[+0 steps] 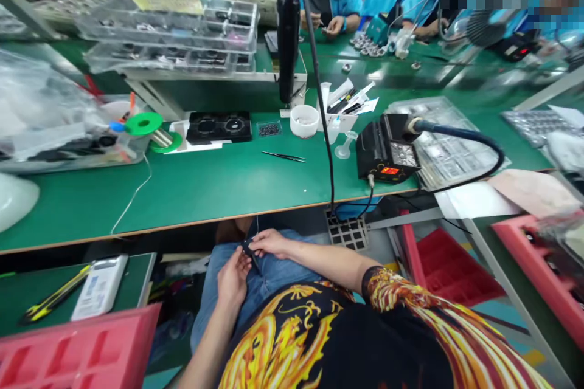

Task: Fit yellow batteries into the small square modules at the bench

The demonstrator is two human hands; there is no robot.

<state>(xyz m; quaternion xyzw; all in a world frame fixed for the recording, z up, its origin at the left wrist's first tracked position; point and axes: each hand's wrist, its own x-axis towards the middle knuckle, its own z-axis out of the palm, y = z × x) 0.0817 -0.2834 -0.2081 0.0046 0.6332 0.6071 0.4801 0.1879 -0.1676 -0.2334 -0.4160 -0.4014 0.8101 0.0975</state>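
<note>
Over my lap, below the table's front edge, my left hand (234,273) and my right hand (272,244) close on the same small black part (247,247). The left fingers pinch it from the near left, the right fingers from the right. A dark narrow strip seems to hang below it. Its exact kind is too small and too covered by fingers to tell. On the green table (219,185) beyond lie black tweezers (283,157), apart from both hands.
A soldering station (387,149) stands right, its cable crossing the front edge. A solder spool (145,124), black fixture (219,127) and white round tub (304,120) line the back. Red trays (77,346) flank my seat. A co-worker's hands (335,25) work opposite.
</note>
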